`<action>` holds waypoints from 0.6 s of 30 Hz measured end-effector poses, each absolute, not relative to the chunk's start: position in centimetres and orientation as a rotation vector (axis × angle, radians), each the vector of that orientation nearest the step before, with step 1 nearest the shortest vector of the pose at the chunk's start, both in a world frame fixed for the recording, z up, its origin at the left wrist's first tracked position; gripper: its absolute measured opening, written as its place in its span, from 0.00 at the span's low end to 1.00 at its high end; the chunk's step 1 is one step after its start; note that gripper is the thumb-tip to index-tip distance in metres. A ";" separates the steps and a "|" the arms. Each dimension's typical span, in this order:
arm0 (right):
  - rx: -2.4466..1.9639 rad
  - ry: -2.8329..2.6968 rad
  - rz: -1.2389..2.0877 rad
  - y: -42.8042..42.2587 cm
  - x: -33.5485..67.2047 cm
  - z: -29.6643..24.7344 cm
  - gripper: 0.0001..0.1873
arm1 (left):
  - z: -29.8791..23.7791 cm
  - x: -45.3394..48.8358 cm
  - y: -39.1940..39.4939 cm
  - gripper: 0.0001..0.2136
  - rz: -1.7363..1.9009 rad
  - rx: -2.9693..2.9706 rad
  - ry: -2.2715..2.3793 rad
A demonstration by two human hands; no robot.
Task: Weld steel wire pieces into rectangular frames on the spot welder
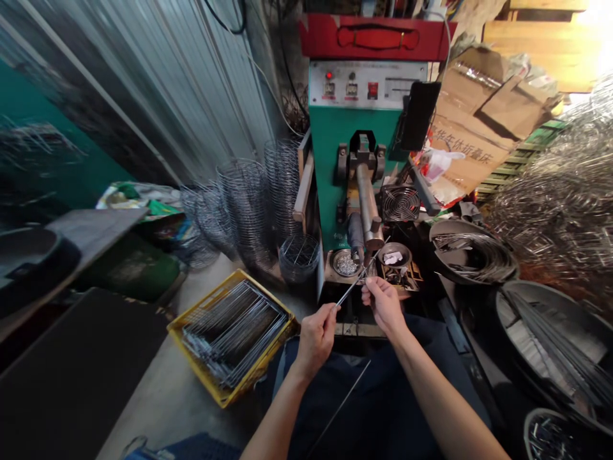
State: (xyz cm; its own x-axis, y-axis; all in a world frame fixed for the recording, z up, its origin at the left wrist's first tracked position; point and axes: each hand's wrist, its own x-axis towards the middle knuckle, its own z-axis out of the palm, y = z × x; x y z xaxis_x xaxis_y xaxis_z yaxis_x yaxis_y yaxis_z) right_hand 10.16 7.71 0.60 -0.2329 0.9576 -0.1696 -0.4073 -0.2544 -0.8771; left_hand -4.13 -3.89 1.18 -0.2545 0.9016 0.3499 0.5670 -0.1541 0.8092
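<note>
My left hand [318, 337] is closed around the lower end of a thin metal rod [348, 291], which slants up to the right. My right hand [384, 305] pinches near the rod's upper part, where a second short wire seems to cross it; what exactly is between those fingertips is too small to tell. The crossing lies just under the electrode tips of a green spot welding machine [330, 172], and I cannot tell whether metal and electrode touch. Another thin metal rod [345, 396] rests across my dark-clothed lap.
A yellow crate [207, 382] of wire frames stands at left, with stacked wire rings [244, 211] behind. Below the electrodes sits a bowl of small metal pieces [345, 263]. Pans of wires [472, 250] line the right side, beside a heap of wirework [550, 204].
</note>
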 end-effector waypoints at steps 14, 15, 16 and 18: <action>-0.894 -0.926 1.666 8.8 9.8 0.6 0.20 | 1.4 -4.2 -3.1 0.12 1.354 1.651 1.792; -0.902 -0.920 1.668 8.7 9.8 0.6 0.20 | 1.5 -4.2 -3.1 0.11 1.349 1.657 1.798; -0.913 -0.913 1.675 8.7 9.8 0.7 0.19 | 1.6 -4.2 -3.1 0.11 1.339 1.663 1.804; -0.935 -0.902 1.687 8.6 9.7 0.8 0.20 | 1.8 -4.2 -3.2 0.12 1.322 1.671 1.811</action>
State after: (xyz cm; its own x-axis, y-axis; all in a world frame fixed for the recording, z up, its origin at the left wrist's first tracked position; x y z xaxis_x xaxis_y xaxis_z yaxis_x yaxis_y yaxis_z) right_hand 9.72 8.64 0.80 -0.2347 0.9566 -0.1726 -0.3877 -0.2550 -0.8858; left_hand -4.22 -3.17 1.83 -0.2483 0.9110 0.3293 0.5913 -0.1267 0.7964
